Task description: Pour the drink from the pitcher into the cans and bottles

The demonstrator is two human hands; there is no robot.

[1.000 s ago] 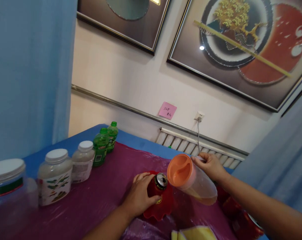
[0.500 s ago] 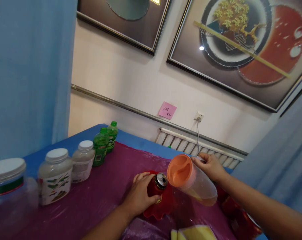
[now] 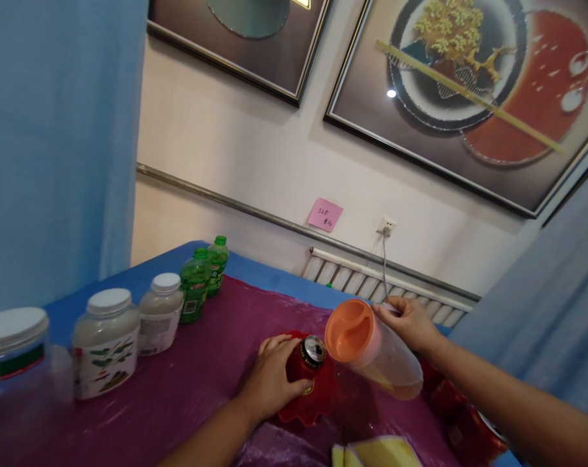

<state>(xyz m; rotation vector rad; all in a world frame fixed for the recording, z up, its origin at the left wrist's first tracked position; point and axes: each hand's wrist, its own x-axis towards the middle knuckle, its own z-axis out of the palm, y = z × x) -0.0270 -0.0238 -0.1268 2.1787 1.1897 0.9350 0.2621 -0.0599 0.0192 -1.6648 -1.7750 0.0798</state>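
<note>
1. Red and upright or nearly so, the drinks can (image 3: 301, 363) is held just below and to the right of the centre of the frame, its silver top and dark opening turned partly toward the camera.
2. The can is clasped around its side by the left hand (image 3: 270, 379), with the thumb in front and the fingers curled behind.
3. The clear pitcher (image 3: 394, 366) is held strongly tilted to the right of the can. Its orange lid (image 3: 350, 331) is pointed left, near the can's top, and a yellowish tint is seen along its lower side.
4. The pitcher's pale handle (image 3: 387, 309) is pinched between the thumb and fingers of the right hand (image 3: 411, 323).
5. Beneath the can, a red scalloped mat (image 3: 306, 410) is seen on the purple sheet (image 3: 196, 376); whether it is touched by the can cannot be told.
6. Compared with the earlier frames, both grips and the pitcher's tilt are kept almost unchanged. The framed pictures (image 3: 450, 78) at the top and the pink note (image 3: 325, 215) near the centre are shifted very slightly left in the view.
7. White-lidded jars (image 3: 106, 350) and green bottles (image 3: 195, 288) are lined up from the lower left toward the centre.
8. A folded yellow cloth (image 3: 381, 454) is seen at the bottom edge, and more red cans (image 3: 476, 434) are partly hidden by the right forearm at lower right.
</note>
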